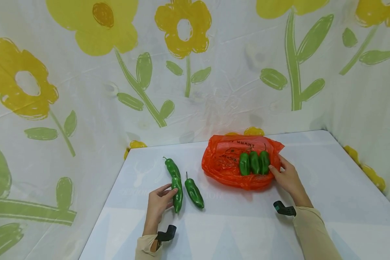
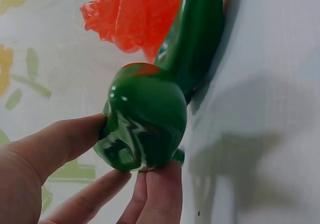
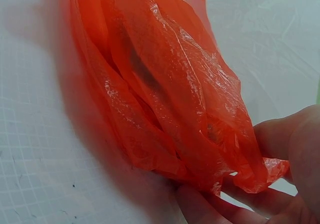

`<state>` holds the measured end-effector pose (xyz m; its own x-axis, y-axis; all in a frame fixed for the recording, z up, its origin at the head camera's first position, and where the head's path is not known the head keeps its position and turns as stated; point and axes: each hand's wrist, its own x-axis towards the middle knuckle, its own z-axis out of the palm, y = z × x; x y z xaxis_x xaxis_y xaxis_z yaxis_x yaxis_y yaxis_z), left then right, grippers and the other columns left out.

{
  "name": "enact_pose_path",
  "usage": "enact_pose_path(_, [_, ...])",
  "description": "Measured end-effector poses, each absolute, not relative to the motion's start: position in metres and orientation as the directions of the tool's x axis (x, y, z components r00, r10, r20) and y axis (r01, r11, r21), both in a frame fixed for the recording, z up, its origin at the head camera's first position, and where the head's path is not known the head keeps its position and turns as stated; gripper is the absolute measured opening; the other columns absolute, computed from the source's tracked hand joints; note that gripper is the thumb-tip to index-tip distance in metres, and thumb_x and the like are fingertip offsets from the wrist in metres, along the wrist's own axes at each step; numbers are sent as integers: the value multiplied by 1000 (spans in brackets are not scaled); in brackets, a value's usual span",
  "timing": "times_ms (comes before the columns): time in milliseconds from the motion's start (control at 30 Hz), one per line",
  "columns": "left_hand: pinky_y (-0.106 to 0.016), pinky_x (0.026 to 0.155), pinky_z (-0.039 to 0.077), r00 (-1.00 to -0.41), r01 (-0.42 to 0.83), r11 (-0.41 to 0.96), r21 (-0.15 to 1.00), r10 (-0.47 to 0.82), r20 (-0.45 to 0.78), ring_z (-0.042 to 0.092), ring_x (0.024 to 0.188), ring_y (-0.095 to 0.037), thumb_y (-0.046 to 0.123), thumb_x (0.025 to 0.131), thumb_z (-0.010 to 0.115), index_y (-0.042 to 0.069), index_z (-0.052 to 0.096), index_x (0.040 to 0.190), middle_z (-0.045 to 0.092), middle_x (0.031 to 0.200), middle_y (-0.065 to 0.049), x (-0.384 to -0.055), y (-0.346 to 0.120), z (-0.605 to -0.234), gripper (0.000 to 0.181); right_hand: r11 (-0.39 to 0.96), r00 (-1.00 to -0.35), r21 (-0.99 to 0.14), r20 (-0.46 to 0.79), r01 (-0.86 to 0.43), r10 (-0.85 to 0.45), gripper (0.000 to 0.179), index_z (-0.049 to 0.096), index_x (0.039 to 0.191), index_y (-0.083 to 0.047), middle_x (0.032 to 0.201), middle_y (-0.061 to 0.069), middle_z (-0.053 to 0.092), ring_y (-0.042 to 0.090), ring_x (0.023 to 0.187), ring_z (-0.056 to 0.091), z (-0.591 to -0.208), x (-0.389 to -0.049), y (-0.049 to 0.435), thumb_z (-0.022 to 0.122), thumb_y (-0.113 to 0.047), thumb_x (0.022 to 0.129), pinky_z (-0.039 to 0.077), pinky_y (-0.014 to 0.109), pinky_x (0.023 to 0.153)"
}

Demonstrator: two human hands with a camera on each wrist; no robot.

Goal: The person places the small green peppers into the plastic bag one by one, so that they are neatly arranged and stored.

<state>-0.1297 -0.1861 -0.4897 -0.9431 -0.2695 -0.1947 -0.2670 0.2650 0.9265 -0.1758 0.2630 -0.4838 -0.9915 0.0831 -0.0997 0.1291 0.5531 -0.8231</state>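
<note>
My left hand point(image 1: 159, 200) pinches a green pepper point(image 1: 177, 195) between thumb and fingers; in the left wrist view this pepper point(image 2: 145, 116) appears end-on and very near. Just beyond it on the table lies another green pepper point(image 1: 172, 168), and to its right a third pepper point(image 1: 194, 193) with a long thin stem. A red plastic bag point(image 1: 224, 175) with dark print lies open toward the back of the table. Side by side in its mouth rest three green peppers point(image 1: 255, 162). At the bag's right edge, my right hand point(image 1: 287, 177) grips the thin plastic point(image 3: 225, 149).
The white table point(image 1: 240, 224) ends at the back against a hanging sheet point(image 1: 227, 72) printed with yellow flowers, which also closes off both sides. Each wrist wears a small black camera, the right one point(image 1: 284, 208) standing just over the table.
</note>
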Motion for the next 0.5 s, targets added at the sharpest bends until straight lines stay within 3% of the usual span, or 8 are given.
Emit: enact_pose_path(500, [-38, 74, 66, -945, -269, 227, 936, -252, -210, 76, 89, -16, 29, 91, 80, 4, 69, 133, 73, 120, -23, -131, -175, -483, 51, 555, -993, -823, -88, 117, 79, 72, 14, 165, -5, 163, 34, 29, 56, 148, 31, -485, -176, 264, 51, -28, 109, 38, 70, 114])
